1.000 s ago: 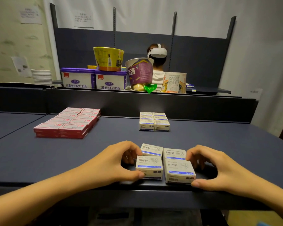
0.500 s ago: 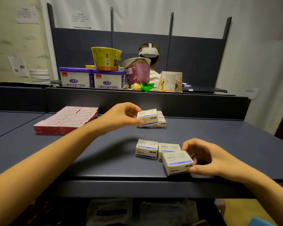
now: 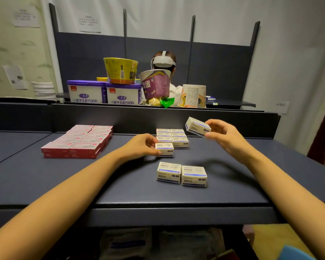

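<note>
Right hand (image 3: 225, 136): fingers (image 3: 213, 123) and thumb pinch the right end of a white box (image 3: 197, 126), which is held in the air right of centre. It is tilted, long axis running upper left to lower right. Left hand (image 3: 144, 145): fingers curled round the left end of a second box (image 3: 165, 150). This one lies flat on the table (image 3: 120, 184), long axis left to right, label facing the camera, directly before the box block (image 3: 178, 137). Two loose boxes (image 3: 168, 172) lie side by side lower in the frame. Red boxes (image 3: 79, 143) at left.
</note>
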A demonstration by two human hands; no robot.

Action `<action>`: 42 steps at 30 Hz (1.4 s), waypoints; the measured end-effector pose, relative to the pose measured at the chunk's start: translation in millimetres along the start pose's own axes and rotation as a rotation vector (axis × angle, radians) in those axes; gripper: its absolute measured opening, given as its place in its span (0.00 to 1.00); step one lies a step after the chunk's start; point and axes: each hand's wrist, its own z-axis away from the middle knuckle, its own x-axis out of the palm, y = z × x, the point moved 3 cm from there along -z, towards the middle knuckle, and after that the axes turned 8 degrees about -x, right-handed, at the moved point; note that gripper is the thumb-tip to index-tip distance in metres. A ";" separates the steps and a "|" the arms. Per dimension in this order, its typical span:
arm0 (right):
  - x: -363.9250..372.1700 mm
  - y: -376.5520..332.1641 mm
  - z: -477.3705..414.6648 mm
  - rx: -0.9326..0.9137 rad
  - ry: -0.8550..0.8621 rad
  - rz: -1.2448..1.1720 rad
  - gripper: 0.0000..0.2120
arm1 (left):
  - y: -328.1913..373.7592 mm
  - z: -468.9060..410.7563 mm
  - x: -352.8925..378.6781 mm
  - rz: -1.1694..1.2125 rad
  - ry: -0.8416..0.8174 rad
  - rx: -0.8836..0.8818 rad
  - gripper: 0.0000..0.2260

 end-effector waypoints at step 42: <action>22.2 10.4 17.3 0.244 -0.341 0.216 0.24 | 26.0 45.9 -4.3 0.015 0.080 0.055 0.20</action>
